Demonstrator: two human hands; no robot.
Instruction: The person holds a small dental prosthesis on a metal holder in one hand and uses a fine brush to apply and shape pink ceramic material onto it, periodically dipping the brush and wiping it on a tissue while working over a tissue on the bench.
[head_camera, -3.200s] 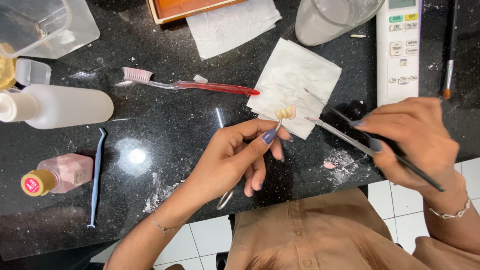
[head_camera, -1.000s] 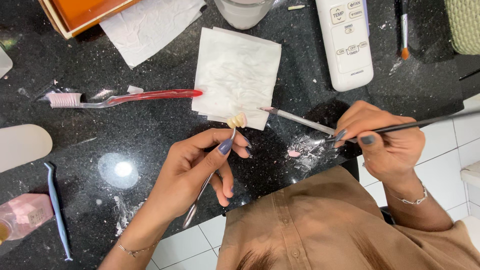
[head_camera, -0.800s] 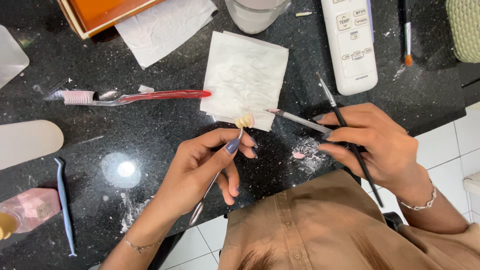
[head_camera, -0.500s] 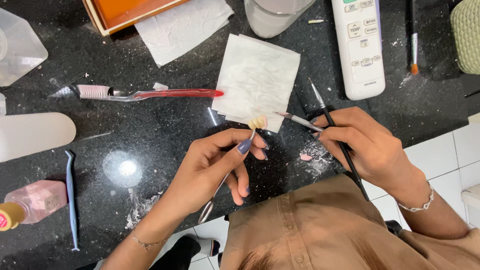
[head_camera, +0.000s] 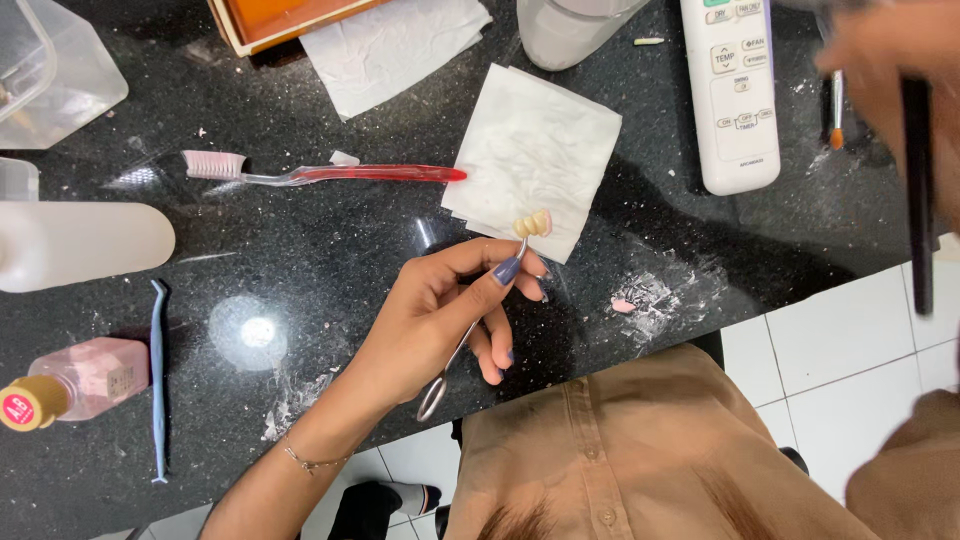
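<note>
My right hand (head_camera: 905, 90) has lifted away, blurred, fingers wrapped on a thin brush (head_camera: 918, 200). My left hand (head_camera: 440, 310) still pinches the clamp (head_camera: 470, 335) holding the small tooth bridge (head_camera: 532, 223) over the tissue (head_camera: 535, 160), so brushing has paused.

left hand (head_camera: 440, 320) pinched shut, forearm low-left | right hand (head_camera: 900, 60) raised, blurred

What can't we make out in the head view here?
- Right hand: motion-blurred, cut by the top and right edges; its grip on the dark brush is unreadable.
- Tooth piece: too small for detail.
- Tweezers: middle hidden by left hand.
- Clear box: cropped at the left edge.
</note>
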